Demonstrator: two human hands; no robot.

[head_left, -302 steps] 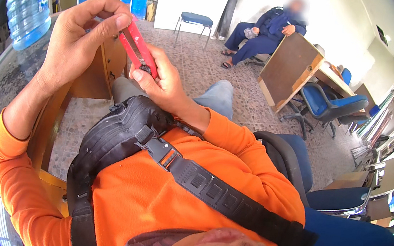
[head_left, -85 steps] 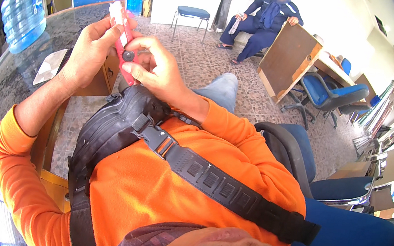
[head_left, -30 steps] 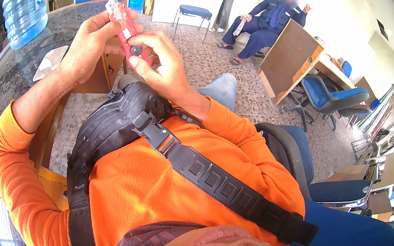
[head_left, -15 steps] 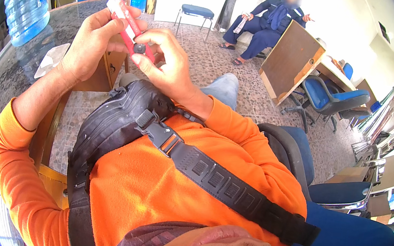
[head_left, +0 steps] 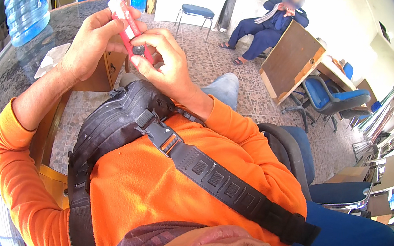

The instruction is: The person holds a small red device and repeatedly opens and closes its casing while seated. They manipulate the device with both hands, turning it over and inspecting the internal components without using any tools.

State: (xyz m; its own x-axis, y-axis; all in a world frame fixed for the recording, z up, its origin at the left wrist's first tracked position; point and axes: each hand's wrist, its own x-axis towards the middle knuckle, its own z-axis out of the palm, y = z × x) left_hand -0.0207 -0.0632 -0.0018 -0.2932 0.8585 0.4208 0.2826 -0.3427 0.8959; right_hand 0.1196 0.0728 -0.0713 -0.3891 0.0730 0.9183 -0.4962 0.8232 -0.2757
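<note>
Up in front of my chest, I hold a slim red and white tool (head_left: pixel 129 28) with a round black ribbed knob near its lower end; its shape is like a utility knife. My left hand (head_left: pixel 97 37) pinches its upper part between thumb and fingers, with the pale end sticking out above. My right hand (head_left: pixel 167 63) grips the lower end, the thumb just below the knob and the fingers curled over the side. The tool tilts, its pale end up and to the left. Part of it is hidden by my fingers.
On the dark table (head_left: pixel 12 68) at my left stands a large blue water bottle (head_left: pixel 27 6). A black bag (head_left: pixel 114 113) is strapped across me. Ahead are a blue stool (head_left: pixel 197 11) and a seated person (head_left: pixel 263 28) beside a wooden desk (head_left: pixel 290 61). Blue chairs (head_left: pixel 333 95) stand at right.
The seated person has raised both hands up in front of the head. My right fingers have shifted slightly on the tool; my left hand stays almost where it was.
</note>
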